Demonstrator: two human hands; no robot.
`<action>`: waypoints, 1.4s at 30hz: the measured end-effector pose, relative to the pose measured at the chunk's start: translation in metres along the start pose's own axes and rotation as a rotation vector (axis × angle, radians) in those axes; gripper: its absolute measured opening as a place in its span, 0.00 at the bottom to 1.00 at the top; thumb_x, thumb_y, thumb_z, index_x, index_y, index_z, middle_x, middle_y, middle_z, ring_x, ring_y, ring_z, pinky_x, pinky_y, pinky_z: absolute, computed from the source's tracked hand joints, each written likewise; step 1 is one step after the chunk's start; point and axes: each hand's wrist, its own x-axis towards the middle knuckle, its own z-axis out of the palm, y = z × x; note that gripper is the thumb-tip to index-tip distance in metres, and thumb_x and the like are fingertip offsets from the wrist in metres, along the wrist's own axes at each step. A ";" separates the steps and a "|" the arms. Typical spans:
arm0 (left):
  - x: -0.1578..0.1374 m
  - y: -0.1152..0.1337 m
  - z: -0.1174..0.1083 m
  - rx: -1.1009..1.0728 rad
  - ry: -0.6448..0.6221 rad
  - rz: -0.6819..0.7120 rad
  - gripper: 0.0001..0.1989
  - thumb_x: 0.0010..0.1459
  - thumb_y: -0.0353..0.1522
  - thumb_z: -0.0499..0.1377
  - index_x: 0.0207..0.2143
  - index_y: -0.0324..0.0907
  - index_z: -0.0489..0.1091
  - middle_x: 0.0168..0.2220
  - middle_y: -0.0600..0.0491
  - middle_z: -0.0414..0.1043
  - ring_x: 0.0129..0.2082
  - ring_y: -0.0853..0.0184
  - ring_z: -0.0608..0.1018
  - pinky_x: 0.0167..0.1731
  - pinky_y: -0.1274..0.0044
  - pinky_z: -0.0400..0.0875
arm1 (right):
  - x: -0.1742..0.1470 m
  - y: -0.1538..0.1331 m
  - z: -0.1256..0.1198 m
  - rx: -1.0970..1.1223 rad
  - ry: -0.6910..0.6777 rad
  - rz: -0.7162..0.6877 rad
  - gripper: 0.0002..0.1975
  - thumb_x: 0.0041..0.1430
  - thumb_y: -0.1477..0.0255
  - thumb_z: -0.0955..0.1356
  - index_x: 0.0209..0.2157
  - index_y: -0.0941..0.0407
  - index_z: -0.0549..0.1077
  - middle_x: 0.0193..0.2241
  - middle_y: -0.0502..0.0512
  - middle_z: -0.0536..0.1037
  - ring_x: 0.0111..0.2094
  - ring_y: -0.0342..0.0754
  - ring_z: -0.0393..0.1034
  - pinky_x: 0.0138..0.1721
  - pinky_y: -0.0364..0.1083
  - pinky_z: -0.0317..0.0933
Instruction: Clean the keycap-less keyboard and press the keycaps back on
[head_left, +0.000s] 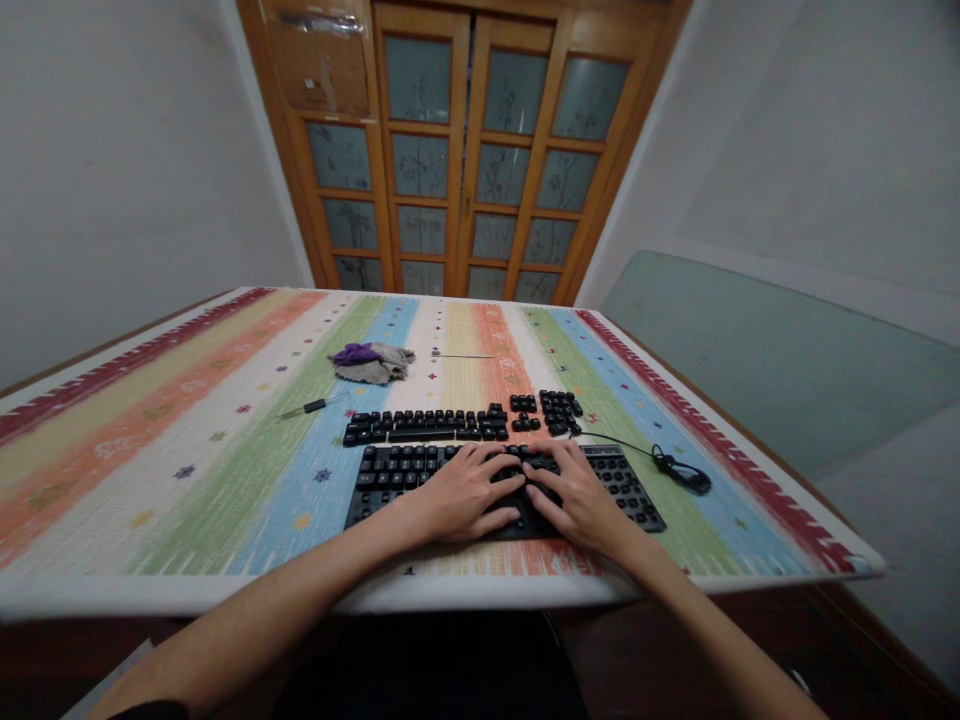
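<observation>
A black keyboard (634,497) lies near the table's front edge. Some keycaps sit along its upper left, while its right part shows bare key posts. My left hand (474,495) rests over the middle of the keyboard, fingers stretched and apart. Just right of it, my right hand (574,492) also lies on the keyboard with its fingers spread. The fingertips of both hands are close together near the top rows, and what lies under them is hidden. Behind the keyboard, loose black keycaps (427,434) stand in rows, with a separate number-pad group (560,410) at the right.
A grey and purple cloth (373,362) lies further back, left of a thin rod-like tool (463,356). A small black-handled tool (314,406) is at the left. The bundled cable (681,472) lies right of the keyboard. A striped tablecloth (217,480) covers the table.
</observation>
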 end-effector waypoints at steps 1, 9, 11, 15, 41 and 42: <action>0.000 0.000 0.000 0.005 -0.002 -0.002 0.20 0.66 0.40 0.56 0.56 0.39 0.67 0.59 0.41 0.66 0.63 0.51 0.63 0.60 0.58 0.61 | 0.001 -0.001 0.000 -0.006 -0.003 0.001 0.09 0.64 0.72 0.66 0.41 0.57 0.78 0.48 0.66 0.72 0.49 0.60 0.65 0.51 0.63 0.65; 0.000 0.001 0.001 0.002 0.011 -0.027 0.20 0.66 0.41 0.56 0.56 0.41 0.67 0.59 0.42 0.67 0.62 0.51 0.64 0.59 0.59 0.61 | 0.011 -0.004 -0.002 0.034 -0.020 -0.021 0.08 0.62 0.69 0.68 0.40 0.54 0.79 0.50 0.64 0.73 0.51 0.60 0.65 0.53 0.63 0.65; -0.001 0.001 0.001 0.004 0.011 -0.033 0.20 0.66 0.41 0.55 0.56 0.42 0.67 0.59 0.42 0.67 0.62 0.51 0.63 0.59 0.58 0.61 | 0.010 -0.003 -0.001 0.039 -0.029 -0.026 0.08 0.61 0.69 0.69 0.41 0.54 0.79 0.51 0.63 0.72 0.52 0.60 0.65 0.53 0.63 0.65; -0.002 0.002 0.001 0.010 0.015 -0.026 0.21 0.67 0.42 0.55 0.57 0.42 0.67 0.60 0.43 0.66 0.62 0.51 0.63 0.60 0.58 0.59 | 0.004 -0.004 0.001 0.038 -0.044 -0.018 0.11 0.61 0.68 0.69 0.44 0.54 0.78 0.50 0.64 0.73 0.51 0.60 0.66 0.53 0.63 0.65; -0.019 -0.002 -0.011 0.020 -0.043 -0.004 0.19 0.68 0.41 0.54 0.54 0.40 0.68 0.56 0.47 0.71 0.57 0.55 0.67 0.58 0.62 0.59 | 0.134 0.102 0.056 -0.031 -0.368 0.199 0.10 0.60 0.72 0.69 0.29 0.57 0.82 0.34 0.58 0.83 0.43 0.54 0.72 0.50 0.50 0.58; -0.019 -0.002 -0.011 0.019 -0.043 -0.003 0.19 0.68 0.41 0.54 0.54 0.40 0.69 0.56 0.47 0.71 0.58 0.55 0.67 0.58 0.62 0.59 | 0.135 0.103 0.058 -0.029 -0.375 0.203 0.09 0.60 0.72 0.69 0.29 0.57 0.82 0.33 0.57 0.82 0.42 0.53 0.72 0.50 0.50 0.58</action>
